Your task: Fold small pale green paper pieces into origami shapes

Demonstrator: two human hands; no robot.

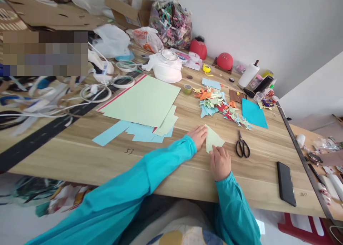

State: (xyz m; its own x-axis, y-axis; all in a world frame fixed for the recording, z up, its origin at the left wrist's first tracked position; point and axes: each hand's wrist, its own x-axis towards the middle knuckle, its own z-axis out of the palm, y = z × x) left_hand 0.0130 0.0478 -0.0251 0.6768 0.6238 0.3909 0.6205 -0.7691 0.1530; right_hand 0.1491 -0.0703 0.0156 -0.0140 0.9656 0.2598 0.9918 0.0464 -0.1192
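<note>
A small pale green folded paper [213, 138] lies flat on the wooden table [80, 155]. My left hand [198, 135] rests on its left edge with fingers stretched flat. My right hand [220, 162] presses on the paper's lower corner, fingers curled down onto it. Both arms are in teal sleeves. Black scissors [242, 145] lie just right of the paper.
A large pale green sheet [142, 100] lies over blue sheets [112, 132] to the left. A heap of small folded paper figures [218, 105] and a blue sheet [253, 113] lie behind. A black phone [286, 183] sits near the front edge. A white kettle [167, 67], tape rolls and bags crowd the back.
</note>
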